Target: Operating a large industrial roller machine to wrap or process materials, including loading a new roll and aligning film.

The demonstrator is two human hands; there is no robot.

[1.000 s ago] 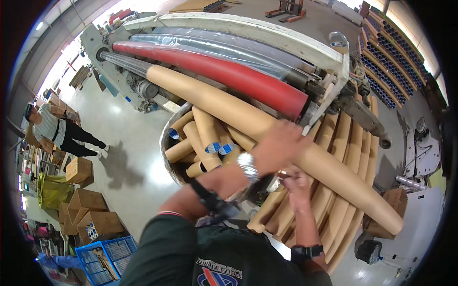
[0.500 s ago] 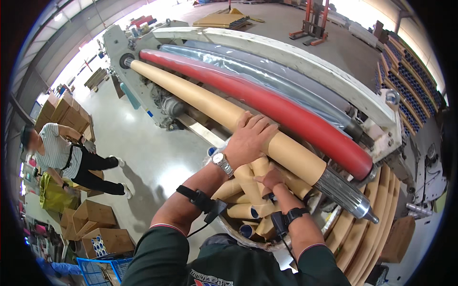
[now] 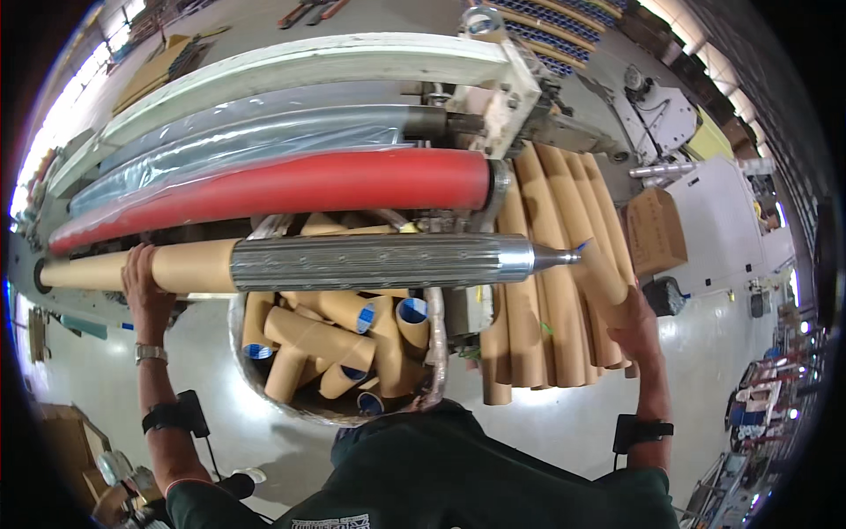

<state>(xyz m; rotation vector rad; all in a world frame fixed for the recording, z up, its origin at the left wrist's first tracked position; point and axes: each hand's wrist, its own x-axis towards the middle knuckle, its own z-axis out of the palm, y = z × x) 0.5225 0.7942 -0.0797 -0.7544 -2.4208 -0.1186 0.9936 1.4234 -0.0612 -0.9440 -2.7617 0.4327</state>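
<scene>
A fluted metal shaft with a pointed tip lies crosswise in front of me. Brown cardboard tube covers its left part. My left hand is wrapped over that tube, fingers on its far side. At the right, my right hand grips a short cardboard tube, tilted, its blue-edged upper end beside the shaft's tip. Whether that end touches the tip I cannot tell. Below the shaft, a plastic-lined bin holds several short cardboard tubes, blue inside.
Behind the shaft lie a red roll and a film-wrapped grey roll, beneath a white machine beam. Long cardboard tubes are stacked at the right, beside a brown box. Part of another person shows at the lower left.
My view has swung right. My right hand has left the bin and now holds a short tube by the shaft's tip. The left hand remains on the tube around the shaft.
</scene>
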